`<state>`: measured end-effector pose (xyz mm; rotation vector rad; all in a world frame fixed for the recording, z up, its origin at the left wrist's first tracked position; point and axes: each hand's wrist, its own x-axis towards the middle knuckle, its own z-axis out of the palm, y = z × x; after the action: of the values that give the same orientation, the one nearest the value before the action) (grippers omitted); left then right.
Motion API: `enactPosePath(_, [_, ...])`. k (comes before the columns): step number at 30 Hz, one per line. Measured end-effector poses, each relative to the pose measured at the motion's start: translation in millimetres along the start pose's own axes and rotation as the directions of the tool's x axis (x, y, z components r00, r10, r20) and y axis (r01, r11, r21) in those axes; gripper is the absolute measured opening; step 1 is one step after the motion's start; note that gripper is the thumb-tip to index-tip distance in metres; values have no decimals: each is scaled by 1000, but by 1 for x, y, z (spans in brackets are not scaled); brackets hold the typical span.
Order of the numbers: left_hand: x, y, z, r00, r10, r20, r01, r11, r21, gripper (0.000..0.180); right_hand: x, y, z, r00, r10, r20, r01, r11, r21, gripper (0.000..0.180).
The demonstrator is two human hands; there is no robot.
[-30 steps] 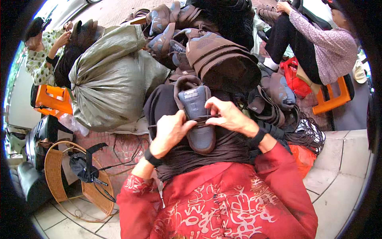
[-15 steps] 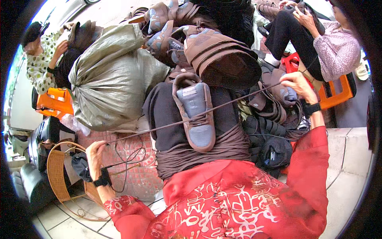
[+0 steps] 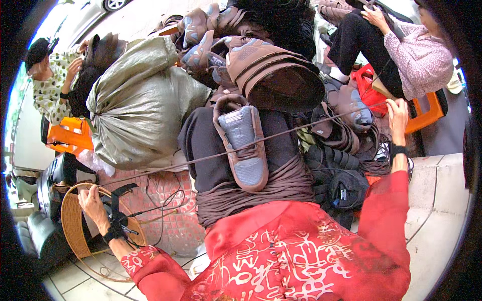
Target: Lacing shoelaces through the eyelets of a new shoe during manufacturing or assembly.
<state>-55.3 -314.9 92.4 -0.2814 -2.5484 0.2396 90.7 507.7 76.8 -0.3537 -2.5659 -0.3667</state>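
A brown shoelace [image 3: 311, 124] runs taut and slanting from my left hand to my right hand, across the front of a shoe. My left hand [image 3: 94, 204], low at the left beside a rattan chair, is closed on one end. Higher at the far right, my right hand [image 3: 398, 116] pinches the other end. The grey-blue and brown shoe [image 3: 242, 135] rests on my lap with its toe toward me, some lace across its front. Under its toe, a thick bundle of brown laces [image 3: 236, 204] lies across my thighs. Both wrists wear black bands.
Brown shoe uppers [image 3: 276, 67] are stacked beyond my knees. A grey-green sack [image 3: 135, 108] stands left of them. The rattan chair [image 3: 70, 213] is near my left arm, a black pouch [image 3: 347, 189] by my right. Two people with uppers sit at either side near orange stools [image 3: 429, 113].
My hands have moved farther apart: the left one outward and slightly down, the right one outward to the right. The lace between them is longer.
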Motion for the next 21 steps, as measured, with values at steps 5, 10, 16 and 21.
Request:
enactPosePath(5, [-16, -1, 37, 923, -340, 178, 384, 829, -408, 22, -60, -30, 6, 992, 109, -67, -104, 991, 78, 13])
enactPosePath(10, [53, 98, 25, 857, -396, 329, 454, 282, -845, 24, -28, -152, -1, 950, -269, -159, 297, 937, 185, 16])
enactPosePath(16, [88, 257, 12, 905, 86, 417, 426, -169, -889, 38, -16, -281, 0, 843, -280, 459, -442, 126, 888, 18])
enactPosePath(21, [82, 320, 2, 765, 329, 554, 631, -210, -747, 17, -16, -298, 10, 751, -382, 538, -548, 93, 831, 15])
